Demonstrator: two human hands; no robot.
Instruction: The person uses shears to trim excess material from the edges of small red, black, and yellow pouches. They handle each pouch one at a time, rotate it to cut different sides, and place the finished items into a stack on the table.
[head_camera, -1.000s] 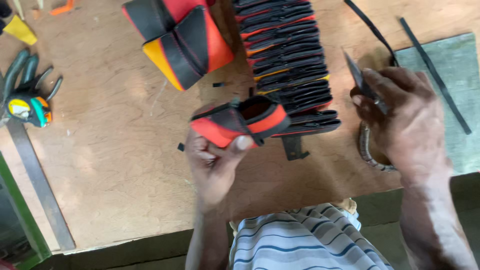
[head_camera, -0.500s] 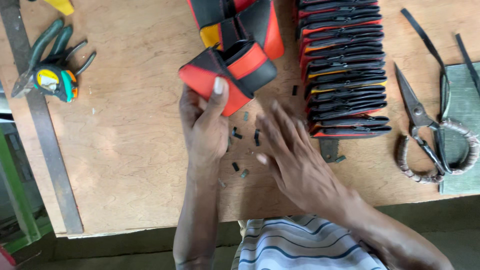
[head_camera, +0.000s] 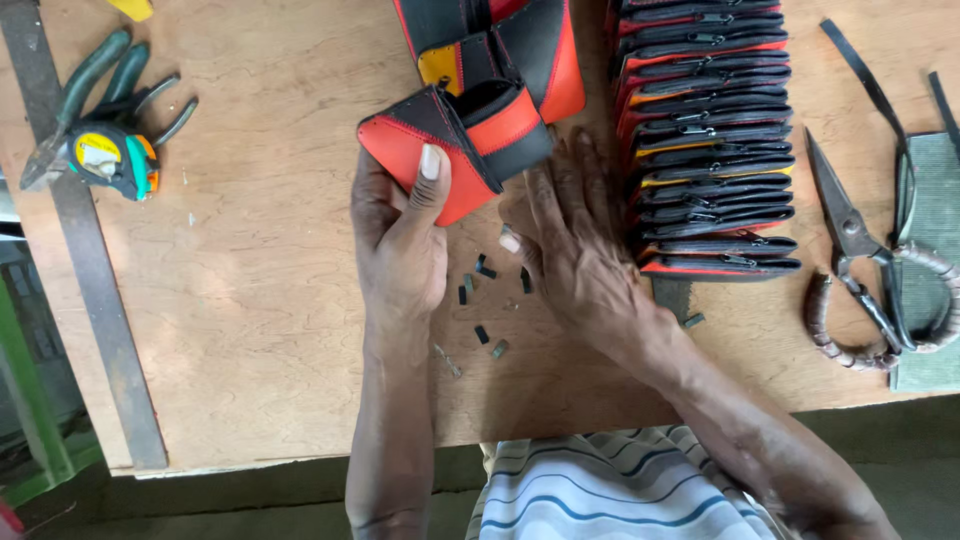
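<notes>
Right now my left hand (head_camera: 400, 235) grips a red-and-black pouch (head_camera: 455, 145) by its lower corner, thumb pressed on its face, holding it above the wooden table (head_camera: 250, 300). Meanwhile my right hand (head_camera: 575, 235) lies open and flat on the table, fingers spread beside small black clippings (head_camera: 485, 268), with scissors (head_camera: 865, 250) well apart.

1. Left hand (head_camera: 400, 235) raised from a bare forearm running straight up from the bottom edge, fingers curled in a grip, thumb (head_camera: 428, 175) pressed flat and pointing upward, pale nail showing.
2. Right hand (head_camera: 575, 250) laid palm down, back facing the camera, fingers spread and stretched up and to the left, thumb tip near the left hand.
3. Right forearm angled in from the lower right corner, wrist nearly straight.
</notes>
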